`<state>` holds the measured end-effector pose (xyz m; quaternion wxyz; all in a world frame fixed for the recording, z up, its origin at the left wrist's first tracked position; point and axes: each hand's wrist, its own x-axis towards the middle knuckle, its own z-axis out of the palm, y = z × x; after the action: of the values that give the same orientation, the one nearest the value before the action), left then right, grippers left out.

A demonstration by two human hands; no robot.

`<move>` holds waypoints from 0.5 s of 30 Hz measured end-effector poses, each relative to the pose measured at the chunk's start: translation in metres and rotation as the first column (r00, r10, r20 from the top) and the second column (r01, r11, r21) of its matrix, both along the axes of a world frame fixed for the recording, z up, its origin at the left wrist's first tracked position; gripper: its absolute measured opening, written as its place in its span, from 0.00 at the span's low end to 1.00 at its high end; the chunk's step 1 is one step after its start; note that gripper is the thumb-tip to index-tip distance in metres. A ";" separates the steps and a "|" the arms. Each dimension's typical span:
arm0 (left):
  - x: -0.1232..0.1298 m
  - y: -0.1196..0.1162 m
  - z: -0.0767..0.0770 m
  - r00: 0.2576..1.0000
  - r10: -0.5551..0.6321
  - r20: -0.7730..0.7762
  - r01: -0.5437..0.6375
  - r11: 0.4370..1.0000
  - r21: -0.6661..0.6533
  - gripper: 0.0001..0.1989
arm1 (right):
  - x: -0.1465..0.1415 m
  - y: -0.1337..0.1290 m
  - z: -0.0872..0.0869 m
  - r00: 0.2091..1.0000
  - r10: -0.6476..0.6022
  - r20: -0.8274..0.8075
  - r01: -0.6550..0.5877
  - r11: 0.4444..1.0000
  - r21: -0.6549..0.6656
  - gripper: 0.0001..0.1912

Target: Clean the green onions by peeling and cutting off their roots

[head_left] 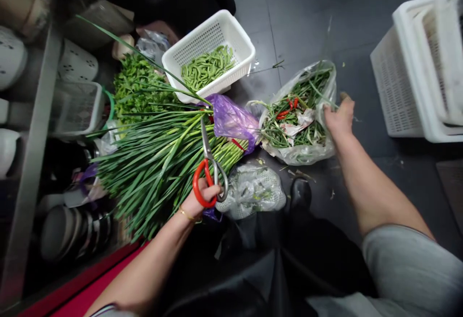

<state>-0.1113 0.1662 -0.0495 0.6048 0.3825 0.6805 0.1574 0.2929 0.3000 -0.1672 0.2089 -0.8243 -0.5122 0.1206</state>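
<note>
In my left hand (204,195) is a pair of scissors (206,148) with one red handle loop and one bare metal loop. The blades point away from me, in front of a big bunch of green garlic chives (152,162). A purple plastic bag (233,119) wraps the bunch's stalk end. At the right, my right hand (340,114) is closed at the rim of a clear plastic bag (307,155); its fingertips are partly hidden. Inside that bag lie green scraps (307,90), red chillies (287,109) and a crumpled wrapper (298,124).
A white basket (244,59) holds green bean pods (208,68). Leafy greens (141,88) lie left of it. By my shoe (301,194) sits a white mesh basket with plastic (256,189). Stacked white crates (401,85) stand right; a metal shelf (36,138) borders the left.
</note>
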 end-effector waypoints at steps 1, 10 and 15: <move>0.002 -0.001 -0.002 0.995 -0.059 -0.075 0.062 0.998 0.034 0.09 | -0.016 -0.012 0.020 0.995 0.031 -0.092 -0.023 0.996 0.084 0.25; 0.066 0.008 -0.027 0.693 -0.454 -0.560 0.625 0.766 0.153 0.08 | -0.183 -0.134 0.056 0.225 0.233 -0.946 -0.768 0.639 -0.025 0.24; 0.087 0.007 -0.027 0.572 -0.657 -0.491 0.809 0.552 0.204 0.14 | -0.166 -0.128 0.019 0.311 0.268 -0.912 -0.594 0.804 0.034 0.19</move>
<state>-0.0241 0.1729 -0.0770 0.3845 0.7735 0.5013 -0.0496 0.1265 0.1722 -0.1480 0.2708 -0.4858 -0.5031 0.6615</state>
